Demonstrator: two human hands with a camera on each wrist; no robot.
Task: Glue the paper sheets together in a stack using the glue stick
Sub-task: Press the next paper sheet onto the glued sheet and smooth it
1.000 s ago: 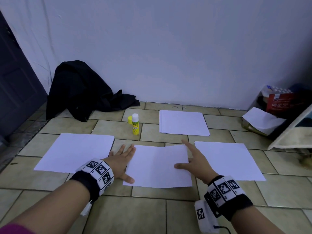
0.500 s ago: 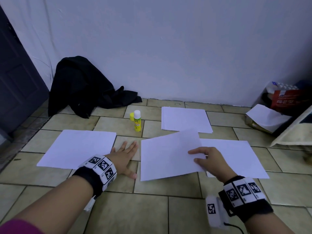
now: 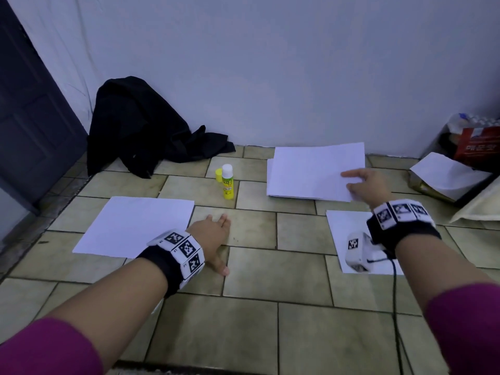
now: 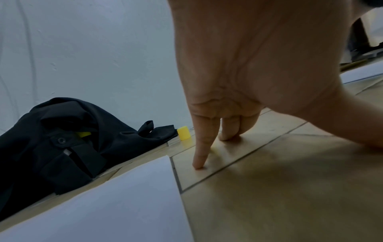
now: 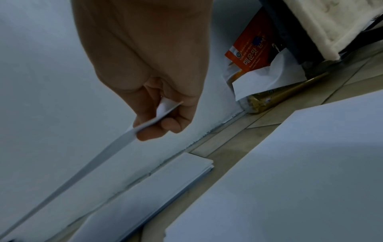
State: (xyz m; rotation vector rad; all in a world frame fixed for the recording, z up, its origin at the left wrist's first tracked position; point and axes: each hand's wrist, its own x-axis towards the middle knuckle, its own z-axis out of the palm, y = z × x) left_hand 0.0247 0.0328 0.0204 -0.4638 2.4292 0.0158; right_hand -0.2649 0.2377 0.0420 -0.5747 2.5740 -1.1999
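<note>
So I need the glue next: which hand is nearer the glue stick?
Left. The left hand rests on the floor just in front of the glue stick; the right hand is off to its right, pinching a sheet over the paper pile.

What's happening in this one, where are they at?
A person kneeling on a tiled floor is stacking paper. The right hand pinches one sheet by its edge and holds it over the paper stack by the wall. The left hand rests flat on bare tile. The glue stick stands uncapped and untouched, its yellow cap beside it. Two more single sheets lie to the left and right.
</note>
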